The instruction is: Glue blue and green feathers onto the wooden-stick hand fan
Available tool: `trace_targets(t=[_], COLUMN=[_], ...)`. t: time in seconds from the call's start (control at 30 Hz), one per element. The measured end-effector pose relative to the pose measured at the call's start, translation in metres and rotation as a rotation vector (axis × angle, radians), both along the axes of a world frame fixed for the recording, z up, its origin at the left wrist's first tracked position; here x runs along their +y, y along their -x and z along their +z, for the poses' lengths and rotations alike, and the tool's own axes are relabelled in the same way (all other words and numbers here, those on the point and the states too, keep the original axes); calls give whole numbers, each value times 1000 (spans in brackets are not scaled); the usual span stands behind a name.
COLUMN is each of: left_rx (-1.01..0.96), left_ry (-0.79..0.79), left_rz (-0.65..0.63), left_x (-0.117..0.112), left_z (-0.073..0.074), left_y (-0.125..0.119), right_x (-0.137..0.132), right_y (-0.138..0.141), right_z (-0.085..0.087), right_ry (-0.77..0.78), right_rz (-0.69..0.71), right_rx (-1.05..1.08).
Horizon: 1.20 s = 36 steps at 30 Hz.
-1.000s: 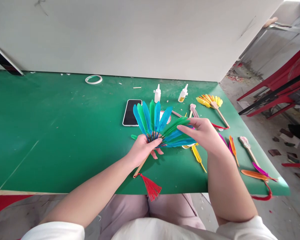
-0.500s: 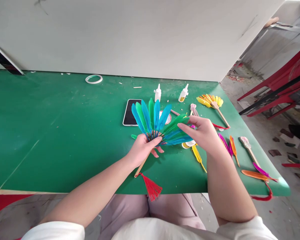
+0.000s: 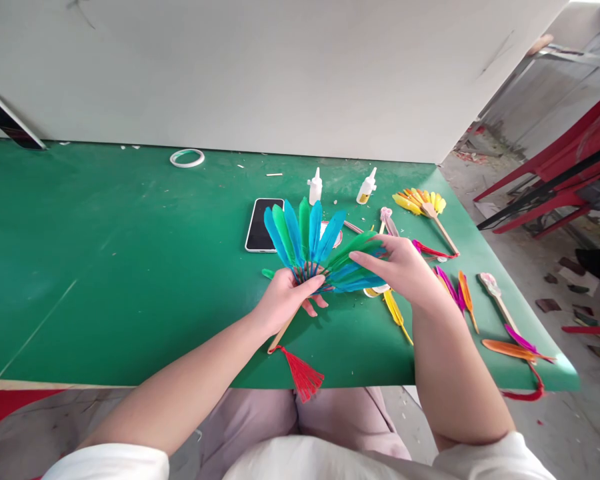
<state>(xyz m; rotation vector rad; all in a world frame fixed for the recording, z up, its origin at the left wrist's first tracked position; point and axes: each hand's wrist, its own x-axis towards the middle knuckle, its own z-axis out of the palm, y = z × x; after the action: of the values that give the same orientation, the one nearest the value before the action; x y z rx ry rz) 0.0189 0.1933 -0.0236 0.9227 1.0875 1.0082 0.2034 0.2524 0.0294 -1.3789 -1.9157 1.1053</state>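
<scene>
Two bottles (image 3: 315, 190), upright; one phone (image 3: 261, 230), partly hidden behind the feather fan (image 3: 293, 233). Fan: above the green table (image 3: 130, 267), left hand (image 3: 284, 299) gripping its base, right hand (image 3: 399, 265) pinching its right-side feathers (image 3: 351, 251).

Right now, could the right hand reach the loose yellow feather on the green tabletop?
Probably yes: the loose yellow feather lies near the right hand, quill end uncovered, once that hand releases the green fan feather it holds.

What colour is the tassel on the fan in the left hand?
The tassel is red; it shows best in the current head view.
</scene>
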Motion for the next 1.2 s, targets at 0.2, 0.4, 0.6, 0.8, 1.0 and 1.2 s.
trace_targets(t=[0.2, 0.4, 0.6, 0.8, 1.0, 1.2], left_rx=[-16, -28, 18, 58, 35, 7], left_ry=[-11, -42, -29, 17, 46, 61], left_rz=[31, 11, -22, -6, -10, 2], left_x=[0, -1, 0, 0, 1, 1], left_z=[1, 0, 0, 2, 2, 2], left_y=[-1, 0, 0, 0, -1, 0], right_x=[1, 2, 1, 1, 2, 0], right_y=[-1, -1, -1, -5, -6, -4], right_z=[1, 0, -2, 2, 3, 3], right_ry=[1, -2, 9, 38, 40, -21], right_rz=[7, 18, 26, 8, -51, -105], right_rx=[-51, -31, 11, 101, 84, 41])
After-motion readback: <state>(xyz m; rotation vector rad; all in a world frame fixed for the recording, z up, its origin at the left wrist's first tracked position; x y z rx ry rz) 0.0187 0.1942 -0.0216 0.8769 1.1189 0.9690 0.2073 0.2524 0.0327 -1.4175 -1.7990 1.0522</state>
